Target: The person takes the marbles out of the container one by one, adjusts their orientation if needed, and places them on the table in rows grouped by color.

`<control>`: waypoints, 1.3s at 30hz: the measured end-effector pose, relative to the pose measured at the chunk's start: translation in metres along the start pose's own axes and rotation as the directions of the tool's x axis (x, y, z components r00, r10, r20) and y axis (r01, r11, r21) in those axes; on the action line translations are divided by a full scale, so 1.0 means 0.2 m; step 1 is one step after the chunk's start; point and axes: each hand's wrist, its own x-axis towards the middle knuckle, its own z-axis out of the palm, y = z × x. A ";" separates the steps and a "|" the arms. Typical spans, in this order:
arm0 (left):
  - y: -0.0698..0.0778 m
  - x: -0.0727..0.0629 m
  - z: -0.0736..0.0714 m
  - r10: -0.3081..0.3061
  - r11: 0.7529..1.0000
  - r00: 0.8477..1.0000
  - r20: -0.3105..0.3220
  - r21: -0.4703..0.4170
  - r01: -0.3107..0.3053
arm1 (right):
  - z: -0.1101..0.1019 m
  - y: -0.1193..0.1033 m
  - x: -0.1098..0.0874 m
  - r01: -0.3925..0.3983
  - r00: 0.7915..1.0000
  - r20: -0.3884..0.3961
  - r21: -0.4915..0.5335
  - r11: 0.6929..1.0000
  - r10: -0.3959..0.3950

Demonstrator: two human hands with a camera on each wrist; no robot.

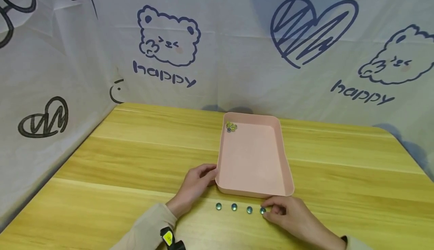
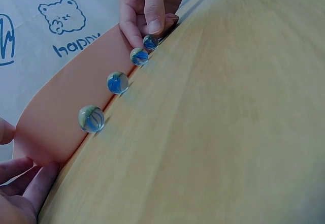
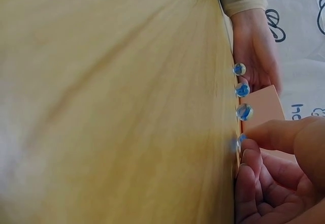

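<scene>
My right hand (image 1: 288,212) pinches a clear glass marble with blue swirls (image 1: 262,210) between thumb and fingertip, down on the table by the tray's near right corner. To its left, three similar marbles stand spaced in a row: the nearest marble (image 1: 249,210), the middle marble (image 1: 234,207) and the leftmost marble (image 1: 218,206). Just beyond the row lies a shallow pink tray (image 1: 251,195). My left hand (image 1: 194,186) rests with loosely bent fingers against the outside of its near left corner; the left wrist view shows fingertips (image 2: 48,173) at the tray wall.
In the tray's far left corner sits a cluster of several yellowish marbles (image 1: 231,126) with a darker one. The wood-grain table (image 1: 135,155) extends to both sides. White cloth (image 1: 237,72) with drawings hangs behind and at the left. A black strap (image 1: 171,238) circles the left sleeve.
</scene>
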 end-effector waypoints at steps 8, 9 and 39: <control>0.00 0.00 0.00 -0.009 1.000 1.000 -0.005 -0.003 0.009 | 0.00 0.00 0.00 -0.008 1.000 -0.001 -0.015 1.000 0.008; 0.00 0.00 0.00 -0.009 1.000 1.000 -0.004 0.000 0.009 | 0.00 0.00 0.00 -0.006 1.000 -0.002 -0.017 1.000 0.006; 0.00 0.02 0.00 0.004 1.000 1.000 -0.010 0.006 -0.004 | -0.16 0.02 -0.07 -0.115 0.978 0.179 0.042 0.992 0.106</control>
